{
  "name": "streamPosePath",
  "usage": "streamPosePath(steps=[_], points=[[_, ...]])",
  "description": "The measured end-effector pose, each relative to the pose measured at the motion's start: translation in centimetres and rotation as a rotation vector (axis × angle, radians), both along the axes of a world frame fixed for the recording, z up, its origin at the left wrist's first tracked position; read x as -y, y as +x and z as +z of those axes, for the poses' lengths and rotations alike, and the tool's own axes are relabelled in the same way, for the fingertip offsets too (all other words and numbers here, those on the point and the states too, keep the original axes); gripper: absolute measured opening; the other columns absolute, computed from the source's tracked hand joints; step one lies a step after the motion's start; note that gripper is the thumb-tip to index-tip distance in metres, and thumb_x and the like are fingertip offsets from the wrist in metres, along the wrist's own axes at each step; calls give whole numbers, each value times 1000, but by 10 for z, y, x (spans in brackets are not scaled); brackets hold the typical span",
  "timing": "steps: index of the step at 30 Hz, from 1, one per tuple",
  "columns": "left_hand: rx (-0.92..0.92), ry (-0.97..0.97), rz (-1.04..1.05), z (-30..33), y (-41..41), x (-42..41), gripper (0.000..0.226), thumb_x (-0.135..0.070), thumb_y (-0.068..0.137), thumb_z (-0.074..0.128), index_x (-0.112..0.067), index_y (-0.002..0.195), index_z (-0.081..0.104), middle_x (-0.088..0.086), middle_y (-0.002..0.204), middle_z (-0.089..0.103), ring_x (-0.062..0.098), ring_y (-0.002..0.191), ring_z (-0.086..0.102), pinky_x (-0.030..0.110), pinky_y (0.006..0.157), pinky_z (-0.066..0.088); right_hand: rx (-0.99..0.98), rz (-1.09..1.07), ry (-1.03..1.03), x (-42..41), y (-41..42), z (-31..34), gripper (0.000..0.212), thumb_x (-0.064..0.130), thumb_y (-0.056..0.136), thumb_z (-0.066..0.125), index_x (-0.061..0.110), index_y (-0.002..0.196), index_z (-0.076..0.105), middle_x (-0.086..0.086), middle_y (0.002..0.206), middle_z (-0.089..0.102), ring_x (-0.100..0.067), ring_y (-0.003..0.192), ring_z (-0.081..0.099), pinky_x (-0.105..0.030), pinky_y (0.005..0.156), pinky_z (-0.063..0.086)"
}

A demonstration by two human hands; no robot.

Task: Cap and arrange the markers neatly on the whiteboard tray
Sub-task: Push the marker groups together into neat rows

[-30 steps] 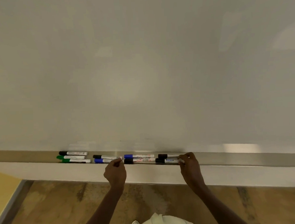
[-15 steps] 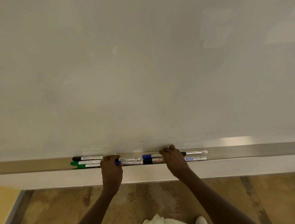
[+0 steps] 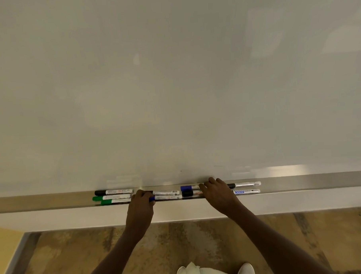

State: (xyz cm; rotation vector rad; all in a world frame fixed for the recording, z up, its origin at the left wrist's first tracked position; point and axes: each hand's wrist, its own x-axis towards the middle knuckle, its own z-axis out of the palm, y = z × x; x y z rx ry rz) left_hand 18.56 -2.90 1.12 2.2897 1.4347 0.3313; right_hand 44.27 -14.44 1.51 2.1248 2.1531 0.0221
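Head view: right hand [image 3: 218, 194] moved left from row's end onto middle markers [image 3: 190, 190], fingers draped over them, grasp unclear. Left hand [image 3: 141, 202] still pinching blue marker [image 3: 166, 197]. All capped, on tray [image 3: 301, 183]; straightening nearly done.

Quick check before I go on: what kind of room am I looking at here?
Probably a classroom or meeting room. A large wall-mounted whiteboard fills the view, its metal tray holds capped markers, and below is a worn, wood-look floor.
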Motion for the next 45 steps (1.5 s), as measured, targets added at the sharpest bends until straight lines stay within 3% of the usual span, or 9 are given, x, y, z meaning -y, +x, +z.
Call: streamPosePath(steps=[4,11,14,17,22,28,34,39,45], points=[[-30,-16,-69,-2,-4,-6,24,-9,88,58,-14,111,65,8,108,57,22,92,55,30,85,47,41,18,21,-3,0,1,18,17,81,65,10,97,63,-8,84,70,-26,79,61,-36,65,50],[14,-46,-102,-5,-12,-14,20,-11,90,57,-16,107,64,6,106,63,19,92,54,24,77,38,-118,-128,101,-4,-6,0,21,11,75,73,16,94,67,-3,88,71,-23,83,60,-37,75,48],[34,-53,-125,-7,-12,-16,24,-9,90,55,-15,112,62,5,111,57,11,91,48,21,82,36,-190,-169,179,-8,-16,3,23,9,75,72,16,96,66,-4,91,71,-24,87,61,-39,77,48],[-11,-75,-172,-9,-9,-23,31,-6,91,54,-11,120,60,8,117,52,16,96,53,19,88,36,-223,-174,199,-17,-30,5,23,13,77,70,17,100,64,-2,95,70,-24,90,60,-40,77,45],[-24,-46,-210,-8,-17,-27,31,-4,90,55,-11,120,62,10,114,56,21,100,55,22,89,38,-252,-165,184,-34,-56,9,20,15,79,68,20,98,65,0,91,70,-23,85,58,-37,68,43],[27,66,-237,-3,-38,-28,29,3,78,67,-8,105,70,11,95,63,28,85,61,27,72,42,-387,-183,236,-50,-76,5,16,16,84,65,20,99,62,0,93,70,-23,87,57,-36,66,47],[174,75,-214,7,-26,-31,25,4,83,62,-6,105,71,12,99,63,23,88,59,25,80,43,-555,-236,401,-41,-66,13,14,17,89,59,17,102,63,-4,100,69,-23,91,59,-37,70,53],[287,25,-147,9,-8,-33,21,-2,90,57,-8,106,69,3,102,62,11,91,55,4,81,37,-470,-306,430,-13,-37,9,21,17,88,63,16,109,64,-5,107,67,-23,94,60,-38,75,52],[350,39,56,4,8,-25,13,-3,81,68,-5,94,70,8,88,70,15,78,58,27,78,47,-403,-433,417,26,0,14,14,13,83,67,17,96,65,-1,91,70,-23,86,58,-36,69,47]])
